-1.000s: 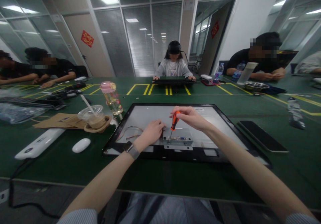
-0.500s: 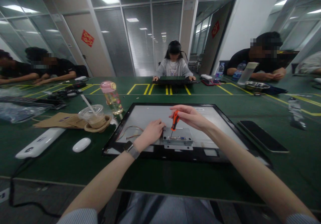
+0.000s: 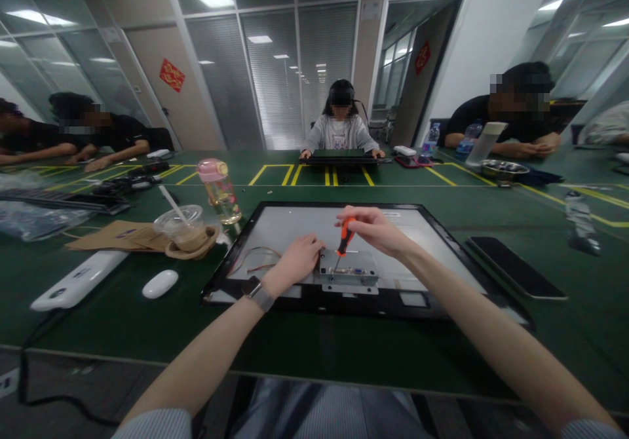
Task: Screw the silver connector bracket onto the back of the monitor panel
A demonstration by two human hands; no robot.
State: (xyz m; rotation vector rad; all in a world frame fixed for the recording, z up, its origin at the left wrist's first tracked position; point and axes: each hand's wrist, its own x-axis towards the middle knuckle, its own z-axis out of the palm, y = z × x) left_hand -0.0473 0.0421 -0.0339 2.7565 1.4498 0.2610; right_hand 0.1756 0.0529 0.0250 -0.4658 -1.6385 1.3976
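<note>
Orange-handled, the screwdriver point(image 3: 346, 237) is slanting down to a metal box point(image 3: 363, 261) on the panel point(image 3: 289, 226); the right hand point(image 3: 376, 229) is pinching the handle, the left hand point(image 3: 299, 259) is resting beside the box, grip unclear.

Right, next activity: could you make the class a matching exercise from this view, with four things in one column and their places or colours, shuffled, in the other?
Things:
1. screwdriver
2. watch
3. metal box
4. bottle left of the panel

Places or colours:
A. topped with a pink lid
B. held in the right hand
C. sitting on the panel
D. around the left wrist

Pairs: 1-B, 2-D, 3-C, 4-A
</note>
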